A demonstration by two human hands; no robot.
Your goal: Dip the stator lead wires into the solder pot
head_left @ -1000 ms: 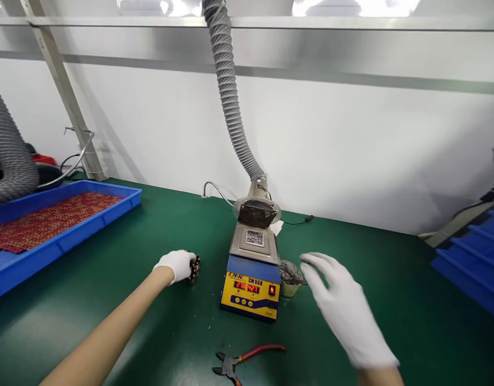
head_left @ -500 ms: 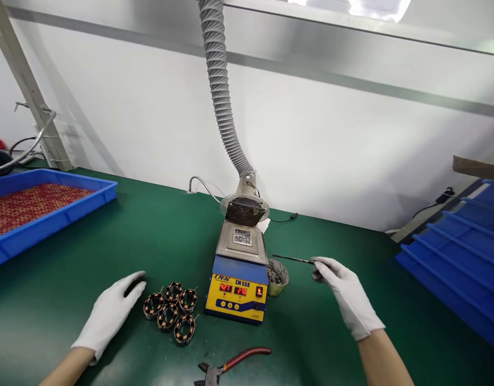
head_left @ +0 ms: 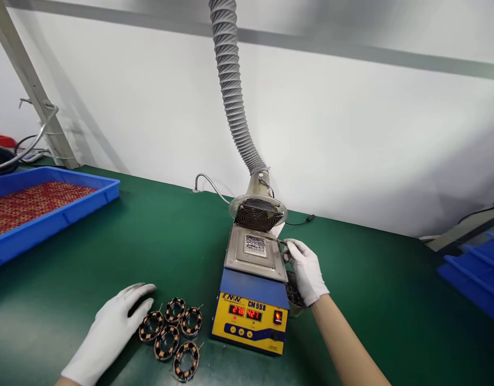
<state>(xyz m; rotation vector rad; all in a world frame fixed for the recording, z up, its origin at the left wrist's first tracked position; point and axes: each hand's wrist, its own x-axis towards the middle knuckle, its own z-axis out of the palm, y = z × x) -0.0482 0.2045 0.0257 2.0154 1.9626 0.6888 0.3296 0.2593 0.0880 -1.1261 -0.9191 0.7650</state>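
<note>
My left hand (head_left: 113,327), in a white glove, rests on the table with thumb and fingers apart and holds nothing. Just right of its fingertips lie several motor stators (head_left: 167,343), black rings with copper windings and short wire ends. My gloved right hand (head_left: 305,271) pinches a thin dark rod-like tool (head_left: 275,239), its tip over the back of the solder pot's top plate. The yellow and blue solder pot (head_left: 250,321) has a square bath of silvery solder (head_left: 255,245) in that plate. Behind my right wrist, a small cup (head_left: 295,300) of dark scraps is partly hidden.
Over the back of the pot hangs a grey corrugated fume hose (head_left: 233,80) with a round hood (head_left: 258,210). A blue tray (head_left: 69,209) of reddish parts stands at left. Stacked blue trays (head_left: 476,279) are at right. A curved metal tube (head_left: 208,179) rises behind.
My right hand has moved left with the thin tool, from beside the cup to over the solder pot. My left hand stays by the stators. The view has shifted; the pliers are out of frame.
</note>
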